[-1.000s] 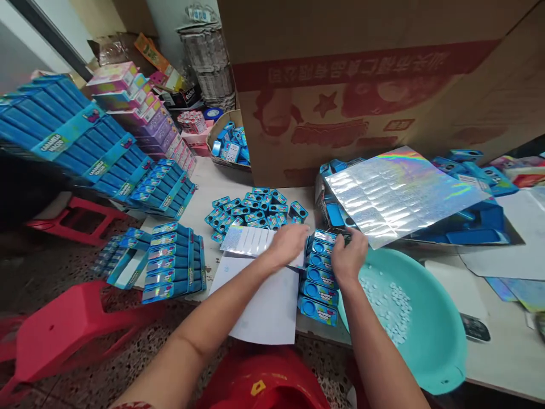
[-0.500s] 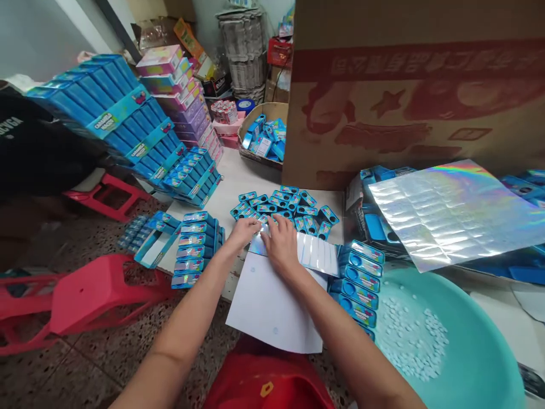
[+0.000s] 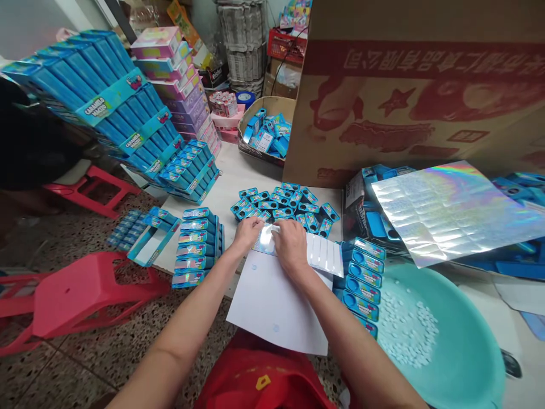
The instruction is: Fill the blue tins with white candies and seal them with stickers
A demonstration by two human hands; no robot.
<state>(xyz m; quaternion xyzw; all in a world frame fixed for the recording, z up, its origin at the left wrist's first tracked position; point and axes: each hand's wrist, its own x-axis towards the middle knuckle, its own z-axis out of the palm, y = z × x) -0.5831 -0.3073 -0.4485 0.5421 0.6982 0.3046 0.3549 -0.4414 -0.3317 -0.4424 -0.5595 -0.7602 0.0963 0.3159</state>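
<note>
My left hand point(image 3: 247, 234) is closed in a pinch at the upper left edge of a shiny silver sticker sheet point(image 3: 326, 254). Over the middle of that sheet, my right hand point(image 3: 291, 241) has its fingers curled, thumb and fingertips close together on the foil. The silver part lies as a strip over a white paper sheet point(image 3: 276, 301); whether the two are joined I cannot tell. Just beyond my fingers lie many small blue candy cases point(image 3: 283, 212). To the right of the strip stands a row of blue cases point(image 3: 364, 281) with round recesses.
A turquoise basin point(image 3: 464, 341) holding small pale pieces is at right. Above it lies a larger silver foil sheet point(image 3: 460, 210). A big cardboard box point(image 3: 383, 113) stands behind. At left are another row of blue cases point(image 3: 196, 250), stacked display boxes point(image 3: 106, 108) and red stools point(image 3: 76, 289).
My right hand has shifted slightly right, and its fingers have gone from stretched out to curled. A little foil shows between the hands. The camera view has moved slightly.
</note>
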